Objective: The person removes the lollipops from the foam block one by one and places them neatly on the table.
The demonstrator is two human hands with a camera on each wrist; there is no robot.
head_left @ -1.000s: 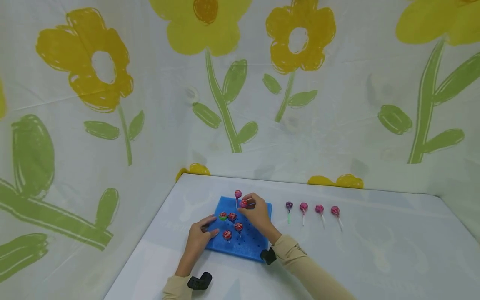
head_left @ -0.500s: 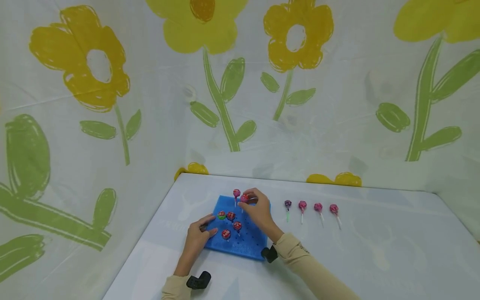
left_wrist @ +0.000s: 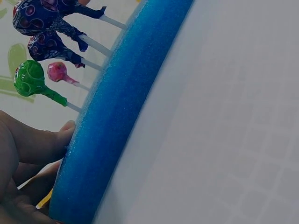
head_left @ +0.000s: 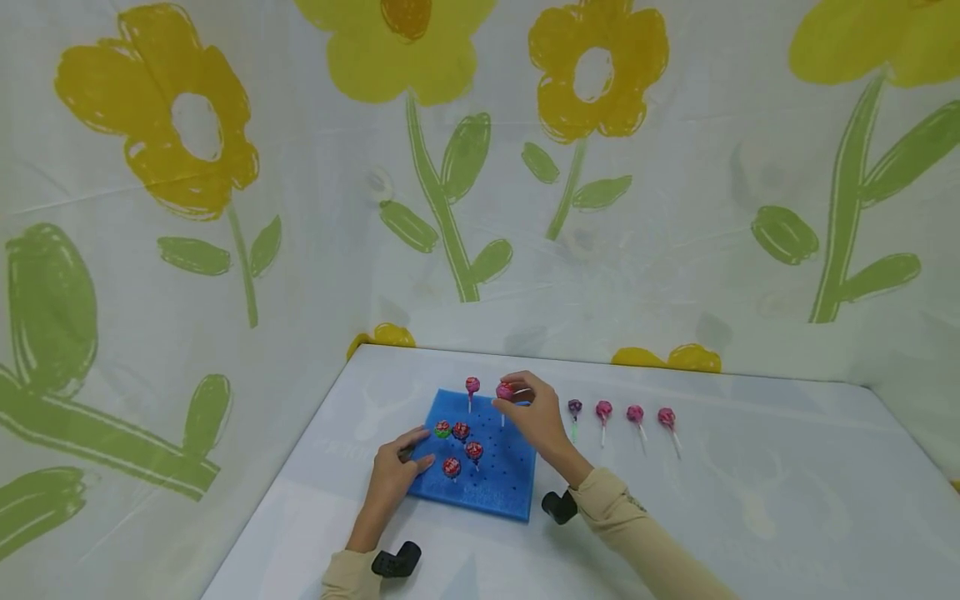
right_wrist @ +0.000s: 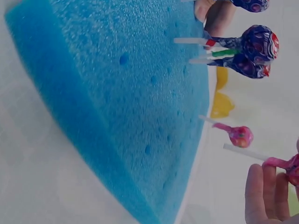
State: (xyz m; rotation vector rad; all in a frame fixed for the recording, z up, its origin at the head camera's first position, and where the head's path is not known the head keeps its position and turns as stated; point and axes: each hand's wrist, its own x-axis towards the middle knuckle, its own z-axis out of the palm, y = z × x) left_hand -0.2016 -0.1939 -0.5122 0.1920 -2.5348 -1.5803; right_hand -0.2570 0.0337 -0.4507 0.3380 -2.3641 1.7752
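Note:
My right hand [head_left: 534, 410] pinches a pink lollipop [head_left: 505, 390] by its wrapped head. Its white stick points down over the back right part of a blue foam block [head_left: 495, 492] dotted with holes. In the right wrist view the stick's tip hangs clear of the foam. My left hand [head_left: 395, 468] holds the block's left edge, thumb [left_wrist: 46, 140] on the top rim and fingers lower at the side. Another pink lollipop [head_left: 472, 385] stands upright at the block's back left. Several dark red-topped lollipops [head_left: 452, 467] and a green one [left_wrist: 30, 79] stand in the foam's left half.
To the right of the block, a purple lollipop [head_left: 575, 407] and several pink lollipops [head_left: 636, 414] lie in a row on the white table [head_left: 720, 517]. A flower-printed curtain [head_left: 322, 250] hangs behind the table and along its left side.
My right hand has moved right and slightly up, away from the standing pink lollipop. The held lollipop has turned from lying sideways to stick down. My left hand stays at the block.

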